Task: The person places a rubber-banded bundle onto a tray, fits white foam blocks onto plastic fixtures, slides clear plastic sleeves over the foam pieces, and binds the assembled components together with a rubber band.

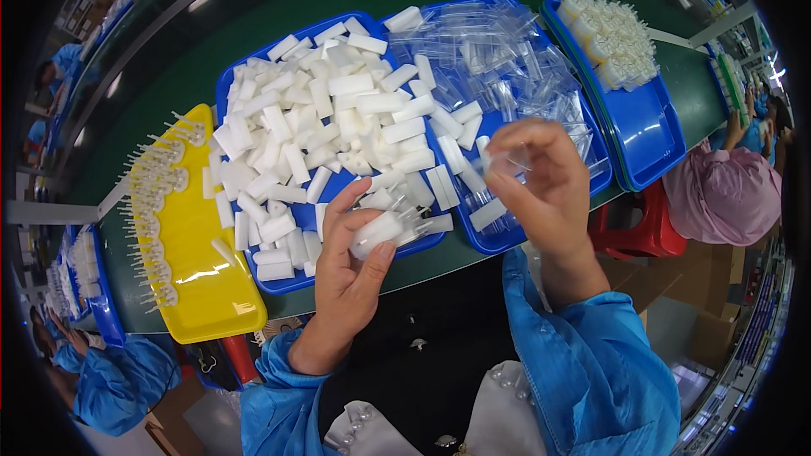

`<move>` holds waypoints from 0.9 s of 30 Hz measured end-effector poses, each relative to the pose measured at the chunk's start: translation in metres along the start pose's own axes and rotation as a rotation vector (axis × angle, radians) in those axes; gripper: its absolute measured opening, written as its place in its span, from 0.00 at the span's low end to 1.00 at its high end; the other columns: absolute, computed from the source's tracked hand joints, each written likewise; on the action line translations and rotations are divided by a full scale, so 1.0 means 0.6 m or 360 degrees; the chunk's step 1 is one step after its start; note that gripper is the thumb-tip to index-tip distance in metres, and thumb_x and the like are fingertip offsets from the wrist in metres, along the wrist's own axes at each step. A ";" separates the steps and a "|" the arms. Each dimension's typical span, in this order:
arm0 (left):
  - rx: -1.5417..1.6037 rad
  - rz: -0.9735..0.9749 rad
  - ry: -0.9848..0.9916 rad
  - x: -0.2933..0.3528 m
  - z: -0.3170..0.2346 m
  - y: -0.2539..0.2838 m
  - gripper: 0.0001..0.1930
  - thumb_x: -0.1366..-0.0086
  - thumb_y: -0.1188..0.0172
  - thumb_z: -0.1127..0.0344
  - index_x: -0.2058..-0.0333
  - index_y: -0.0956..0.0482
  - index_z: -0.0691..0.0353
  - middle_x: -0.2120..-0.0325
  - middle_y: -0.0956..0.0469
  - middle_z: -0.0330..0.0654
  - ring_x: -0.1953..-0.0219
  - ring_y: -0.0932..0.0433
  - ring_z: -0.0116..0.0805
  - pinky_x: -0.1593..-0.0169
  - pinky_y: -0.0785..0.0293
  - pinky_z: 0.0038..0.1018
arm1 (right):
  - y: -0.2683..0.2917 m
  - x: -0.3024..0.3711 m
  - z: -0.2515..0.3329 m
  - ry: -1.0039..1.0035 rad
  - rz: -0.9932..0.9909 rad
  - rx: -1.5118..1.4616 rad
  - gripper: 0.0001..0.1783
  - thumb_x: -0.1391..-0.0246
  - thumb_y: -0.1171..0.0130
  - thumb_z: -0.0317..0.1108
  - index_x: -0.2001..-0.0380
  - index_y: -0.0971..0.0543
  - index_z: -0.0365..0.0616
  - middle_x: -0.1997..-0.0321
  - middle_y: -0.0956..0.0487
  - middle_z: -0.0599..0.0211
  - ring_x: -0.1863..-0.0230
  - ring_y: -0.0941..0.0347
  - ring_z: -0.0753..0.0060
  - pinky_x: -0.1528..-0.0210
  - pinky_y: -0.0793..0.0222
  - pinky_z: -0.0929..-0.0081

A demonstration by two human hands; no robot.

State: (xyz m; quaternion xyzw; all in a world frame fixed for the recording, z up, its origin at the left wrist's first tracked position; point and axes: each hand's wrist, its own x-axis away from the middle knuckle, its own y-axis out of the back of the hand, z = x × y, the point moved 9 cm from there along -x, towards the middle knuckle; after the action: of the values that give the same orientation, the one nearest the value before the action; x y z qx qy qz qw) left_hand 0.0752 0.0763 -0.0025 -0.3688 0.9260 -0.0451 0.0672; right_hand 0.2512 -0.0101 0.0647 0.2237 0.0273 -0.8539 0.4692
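Two hands busy here! The left hand [348, 268] has fingers clamped round a white pronged piece [378, 233], right over the white blocks [355, 105]; the right hand [553, 190] pinches a clear plastic piece [510, 160] nearby.

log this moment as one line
left hand: holds white pronged part | right hand: holds clear piece | yellow tray: pronged parts along left side | blue tray beside it: white blocks
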 end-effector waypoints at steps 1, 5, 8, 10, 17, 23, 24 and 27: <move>-0.0074 0.0015 -0.0023 -0.001 -0.004 -0.005 0.12 0.40 0.45 0.70 0.57 0.30 0.63 0.43 0.45 0.48 0.45 0.39 0.35 0.46 0.39 0.27 | -0.013 0.014 -0.015 -0.0106 -0.0029 -0.0645 0.16 0.52 0.42 0.23 0.58 0.31 0.39 0.62 0.26 0.63 0.65 0.28 0.79 0.63 0.34 0.81; -0.0292 0.0082 -0.0065 -0.002 -0.017 -0.011 0.12 0.40 0.46 0.70 0.57 0.30 0.63 0.43 0.46 0.51 0.45 0.39 0.38 0.46 0.39 0.28 | -0.058 0.032 -0.022 -0.0266 -0.0122 -0.0853 0.19 0.48 0.44 0.24 0.53 0.34 0.37 0.60 0.27 0.62 0.62 0.29 0.80 0.60 0.33 0.82; -0.0473 0.0083 -0.0151 0.000 -0.019 -0.008 0.11 0.40 0.46 0.70 0.57 0.30 0.63 0.43 0.46 0.53 0.44 0.40 0.42 0.44 0.43 0.32 | -0.083 0.037 -0.035 -0.0327 0.0075 -0.0734 0.19 0.47 0.45 0.24 0.51 0.35 0.36 0.61 0.27 0.62 0.62 0.29 0.79 0.58 0.33 0.82; -0.0495 0.0086 -0.0154 0.001 -0.022 -0.008 0.12 0.40 0.46 0.70 0.57 0.30 0.64 0.43 0.46 0.54 0.43 0.41 0.43 0.43 0.44 0.33 | -0.089 0.037 -0.038 -0.0342 0.0115 -0.0681 0.19 0.47 0.45 0.24 0.51 0.34 0.36 0.61 0.27 0.63 0.62 0.29 0.79 0.58 0.32 0.82; -0.0495 0.0056 -0.0173 0.000 -0.023 -0.009 0.12 0.40 0.46 0.71 0.58 0.31 0.64 0.43 0.46 0.55 0.43 0.42 0.46 0.42 0.45 0.36 | -0.099 0.039 -0.054 -0.0591 0.0148 -0.0825 0.16 0.48 0.43 0.24 0.56 0.32 0.36 0.62 0.25 0.63 0.61 0.28 0.79 0.58 0.32 0.82; -0.0729 0.0004 -0.0352 0.001 -0.041 -0.011 0.11 0.41 0.45 0.71 0.59 0.31 0.65 0.44 0.45 0.56 0.43 0.42 0.48 0.43 0.45 0.38 | -0.104 0.046 -0.071 -0.0704 0.0190 -0.0995 0.12 0.49 0.41 0.26 0.62 0.29 0.37 0.62 0.25 0.63 0.60 0.28 0.78 0.57 0.32 0.80; -0.0731 0.0003 -0.0348 0.001 -0.040 -0.011 0.11 0.41 0.45 0.71 0.59 0.31 0.65 0.44 0.45 0.56 0.43 0.42 0.48 0.43 0.45 0.38 | -0.105 0.046 -0.071 -0.0708 0.0191 -0.0998 0.12 0.49 0.41 0.26 0.62 0.29 0.37 0.62 0.25 0.63 0.60 0.28 0.78 0.57 0.32 0.80; -0.0766 -0.0013 -0.0331 0.001 -0.039 -0.010 0.11 0.41 0.45 0.70 0.60 0.31 0.65 0.44 0.45 0.56 0.43 0.42 0.47 0.43 0.44 0.37 | -0.105 0.048 -0.074 -0.0729 0.0169 -0.1081 0.11 0.49 0.40 0.27 0.63 0.29 0.37 0.63 0.24 0.64 0.60 0.28 0.78 0.56 0.32 0.80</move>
State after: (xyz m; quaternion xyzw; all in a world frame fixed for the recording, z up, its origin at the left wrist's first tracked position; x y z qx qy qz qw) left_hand 0.0753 0.0721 0.0211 -0.3806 0.8966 0.2143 0.0722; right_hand 0.2024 0.0140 0.0026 -0.1388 0.1909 -0.7987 0.5536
